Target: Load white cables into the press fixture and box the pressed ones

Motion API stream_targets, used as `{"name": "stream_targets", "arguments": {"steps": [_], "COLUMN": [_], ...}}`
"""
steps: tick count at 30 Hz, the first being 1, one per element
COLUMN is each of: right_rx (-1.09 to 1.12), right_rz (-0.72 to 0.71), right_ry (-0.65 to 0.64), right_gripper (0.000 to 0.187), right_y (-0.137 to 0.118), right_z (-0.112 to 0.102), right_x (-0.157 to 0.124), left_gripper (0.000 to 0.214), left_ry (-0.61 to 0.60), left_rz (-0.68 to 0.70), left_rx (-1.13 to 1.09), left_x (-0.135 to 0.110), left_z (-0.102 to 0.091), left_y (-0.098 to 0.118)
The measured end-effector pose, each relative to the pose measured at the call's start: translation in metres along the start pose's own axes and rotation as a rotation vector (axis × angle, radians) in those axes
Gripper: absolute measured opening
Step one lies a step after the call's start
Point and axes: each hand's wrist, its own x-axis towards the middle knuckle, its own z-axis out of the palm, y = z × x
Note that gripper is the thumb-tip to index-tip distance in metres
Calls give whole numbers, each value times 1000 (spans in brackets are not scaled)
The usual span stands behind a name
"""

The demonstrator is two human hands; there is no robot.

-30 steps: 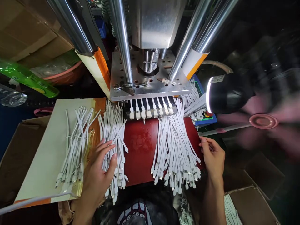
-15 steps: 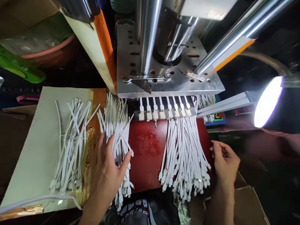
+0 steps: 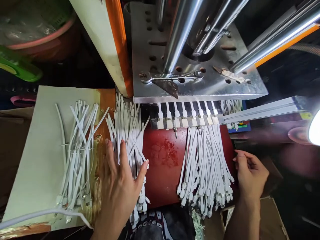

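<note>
My left hand (image 3: 122, 190) is open, fingers spread, over the left edge of a bundle of white USB cables (image 3: 127, 123). Whether it presses on them I cannot tell. My right hand (image 3: 252, 173) is closed, thumb against the curled index finger, by the right edge of the red work surface (image 3: 162, 160); no object shows in it. Just left of it, a fan of white cables (image 3: 205, 160) hangs toward me. Above that fan, a row of white cable connectors (image 3: 185, 119) sits in a dark metal fixture (image 3: 154, 123) beneath a thick press plate (image 3: 200, 86).
A wrench (image 3: 172, 76) and a blade lie on the press plate. To the left, another cable bundle (image 3: 77, 156) rests on a pale board (image 3: 32, 150). A bright lamp (image 3: 315, 128) and a metal bar (image 3: 260, 110) stand at right. Steel columns (image 3: 182, 36) rise from the plate.
The camera view has shifted, so the press and cables sit further right in the picture. Both hands keep nearly the same pose and place beside the cables.
</note>
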Motion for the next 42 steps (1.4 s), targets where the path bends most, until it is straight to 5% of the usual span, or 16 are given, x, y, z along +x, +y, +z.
{"name": "stream_targets", "arguments": {"steps": [6, 16, 24, 42], "right_rx": [-40, 37, 85, 146], "right_rz": [-43, -20, -35, -26], "right_ry": [1, -40, -68, -85], "right_gripper": [34, 35, 37, 39], "right_y": [8, 4, 6, 9], "right_z": [-1, -4, -8, -8], "right_x": [1, -1, -1, 0], "left_gripper": [92, 86, 88, 81], "left_ry": [-55, -18, 29, 9], "left_rz": [-26, 55, 114, 41], "left_rx": [33, 140, 251, 279], "left_x": [6, 3, 3, 4], "left_z": [3, 1, 6, 7], "left_y": [8, -5, 4, 3]}}
